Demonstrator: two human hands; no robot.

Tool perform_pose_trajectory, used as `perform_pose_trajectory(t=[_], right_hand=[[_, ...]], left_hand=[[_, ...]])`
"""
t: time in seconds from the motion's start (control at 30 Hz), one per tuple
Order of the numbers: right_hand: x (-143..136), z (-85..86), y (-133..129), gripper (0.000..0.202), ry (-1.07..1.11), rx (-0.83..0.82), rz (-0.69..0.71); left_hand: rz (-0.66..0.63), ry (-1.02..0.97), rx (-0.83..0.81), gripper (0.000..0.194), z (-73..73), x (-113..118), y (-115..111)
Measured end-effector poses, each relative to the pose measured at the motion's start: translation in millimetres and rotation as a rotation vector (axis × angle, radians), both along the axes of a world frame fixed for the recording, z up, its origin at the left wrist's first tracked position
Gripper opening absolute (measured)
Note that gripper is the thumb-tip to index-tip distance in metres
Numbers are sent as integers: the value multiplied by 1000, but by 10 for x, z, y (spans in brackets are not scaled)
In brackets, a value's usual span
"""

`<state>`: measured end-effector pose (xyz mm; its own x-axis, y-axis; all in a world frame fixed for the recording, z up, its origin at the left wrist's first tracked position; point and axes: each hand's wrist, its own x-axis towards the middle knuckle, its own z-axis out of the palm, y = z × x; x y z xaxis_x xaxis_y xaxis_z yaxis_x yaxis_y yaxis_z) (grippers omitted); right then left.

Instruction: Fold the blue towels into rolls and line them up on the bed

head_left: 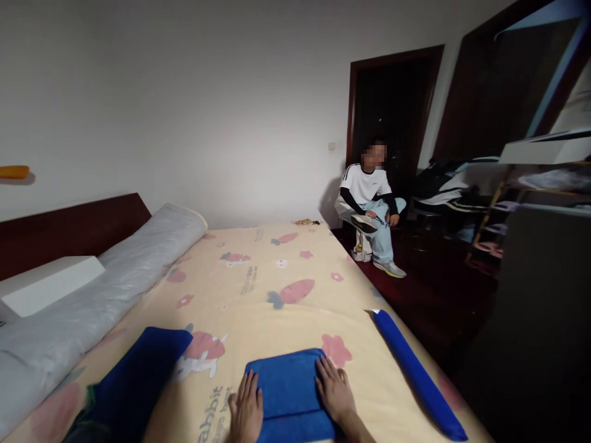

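A folded blue cloth (290, 384) lies flat on the bed's patterned sheet (258, 320), right in front of me. On its left edge rests my left hand (248, 403), fingers stretched out. My right hand (333, 387) lies on the cloth's right edge with its fingers extended and slightly spread. A fold line crosses the cloth near its lower part. To the left, another dark blue cloth (133, 375) is spread on the sheet, its near end in shadow. At the right edge of the bed lies a long, narrow blue roll or folded strip (418, 372).
A rolled grey mat (152, 258) and a white box (55, 280) lie along the dark headboard (83, 224). Beyond the bed's far right corner sits a person (369, 197) by a dark door. A dark cabinet (545, 320) and a shelf rack (494, 215) stand at right.
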<state>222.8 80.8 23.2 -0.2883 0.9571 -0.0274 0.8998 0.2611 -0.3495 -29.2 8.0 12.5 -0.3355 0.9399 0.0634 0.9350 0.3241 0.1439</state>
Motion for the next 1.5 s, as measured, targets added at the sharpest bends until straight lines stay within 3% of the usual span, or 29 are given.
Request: perform_pose_trajectory(t=[0.17, 0.3, 0.57, 0.7, 0.83, 1.0, 1.1, 1.33, 1.5], right_hand=[[74, -85, 10, 56, -29, 31, -23], [49, -143, -17, 57, -15, 32, -33], [86, -184, 14, 56, 30, 14, -27], [118, -139, 41, 57, 24, -39, 10], [103, -48, 64, 58, 6, -66, 28], [-81, 26, 31, 64, 93, -65, 185], [-178, 14, 45, 66, 113, -88, 242], [-41, -134, 275, 60, 63, -43, 80], [14, -178, 301, 61, 73, -52, 76]], left_hand=[[27, 78, 71, 51, -121, -51, 7], [17, 56, 44, 50, -95, -31, -6], [37, -39, -95, 53, 78, -25, 11], [110, -105, -262, 54, 293, 35, 125], [78, -70, -244, 55, 459, 225, 170], [-15, -110, -277, 59, 346, 475, 163], [5, -82, -240, 57, 258, 444, 200], [18, -92, -175, 56, 203, 34, 182], [23, -56, -199, 56, 224, 20, 176]])
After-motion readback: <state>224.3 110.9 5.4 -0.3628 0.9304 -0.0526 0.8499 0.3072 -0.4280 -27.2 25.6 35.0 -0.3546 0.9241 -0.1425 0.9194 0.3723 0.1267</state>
